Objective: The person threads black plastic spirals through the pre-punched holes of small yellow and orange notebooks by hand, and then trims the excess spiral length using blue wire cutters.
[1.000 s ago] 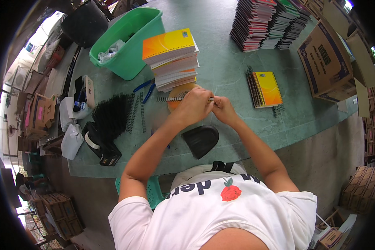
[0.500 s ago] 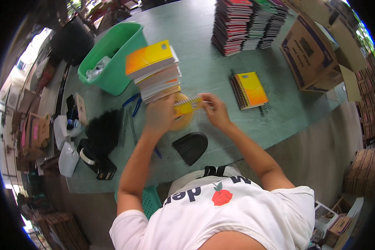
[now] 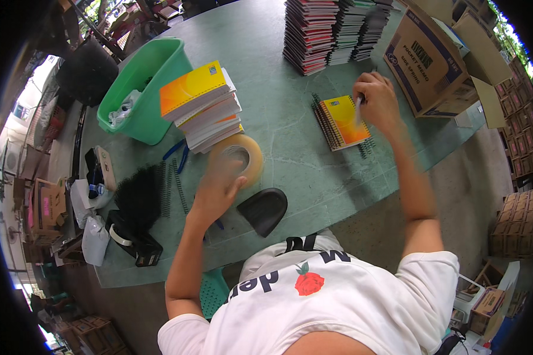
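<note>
My right hand (image 3: 375, 97) is closed at the right edge of a small pile of yellow-orange spiral notebooks (image 3: 342, 121). It grips a spiral notebook (image 3: 357, 111) turned edge-on, blurred and mostly covered by the fingers. My left hand (image 3: 214, 192) hovers over the left side of a roll of tan tape (image 3: 253, 163), thumb apart from its motion-blurred fingers, and nothing shows in it. Just beyond the tape leans a tall stack of yellow-orange memo pads (image 3: 196, 92), punched along the edge. Loose black spiral coils (image 3: 170, 188) lie left of my left hand.
A green tub (image 3: 142, 89) holding clear plastic stands at the left. Blue-handled pliers (image 3: 179, 155), a black wedge-shaped piece (image 3: 264, 211) and a tape dispenser (image 3: 130, 236) lie on the table. Notebook stacks (image 3: 311, 38) and an open cardboard box (image 3: 426, 65) occupy the far right.
My hands have parted. The right hand carried the yellow spiral notebook from above the tape to the pile at the right; the left let go and moved slightly nearer me. The view shifted a little.
</note>
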`<action>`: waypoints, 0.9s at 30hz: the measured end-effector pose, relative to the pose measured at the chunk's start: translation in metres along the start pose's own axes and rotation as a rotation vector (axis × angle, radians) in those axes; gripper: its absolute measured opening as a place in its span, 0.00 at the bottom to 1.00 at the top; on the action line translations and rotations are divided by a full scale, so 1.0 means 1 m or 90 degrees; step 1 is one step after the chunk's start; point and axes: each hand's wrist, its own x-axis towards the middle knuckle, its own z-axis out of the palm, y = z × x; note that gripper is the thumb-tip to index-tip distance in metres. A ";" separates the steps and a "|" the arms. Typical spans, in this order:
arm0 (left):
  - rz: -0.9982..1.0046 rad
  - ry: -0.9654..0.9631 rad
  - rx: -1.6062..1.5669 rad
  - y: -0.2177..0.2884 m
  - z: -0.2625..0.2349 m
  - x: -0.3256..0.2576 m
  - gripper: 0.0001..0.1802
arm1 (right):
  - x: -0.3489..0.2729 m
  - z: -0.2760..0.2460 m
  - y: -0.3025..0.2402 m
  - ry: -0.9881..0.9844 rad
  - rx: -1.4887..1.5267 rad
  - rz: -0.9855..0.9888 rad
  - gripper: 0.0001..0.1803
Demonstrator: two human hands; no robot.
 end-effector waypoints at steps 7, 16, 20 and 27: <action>0.079 0.031 0.061 -0.026 0.003 -0.024 0.18 | -0.038 0.107 0.064 -0.013 0.093 -0.265 0.20; -0.448 0.071 0.363 -0.115 -0.037 -0.084 0.14 | -0.022 0.109 0.030 -0.030 0.001 0.186 0.46; -0.596 0.081 0.388 -0.142 -0.032 -0.110 0.14 | -0.028 0.116 0.023 -0.063 -0.063 0.153 0.48; -0.519 0.165 0.332 -0.156 -0.024 -0.133 0.13 | -0.028 0.130 0.022 -0.053 -0.024 0.144 0.46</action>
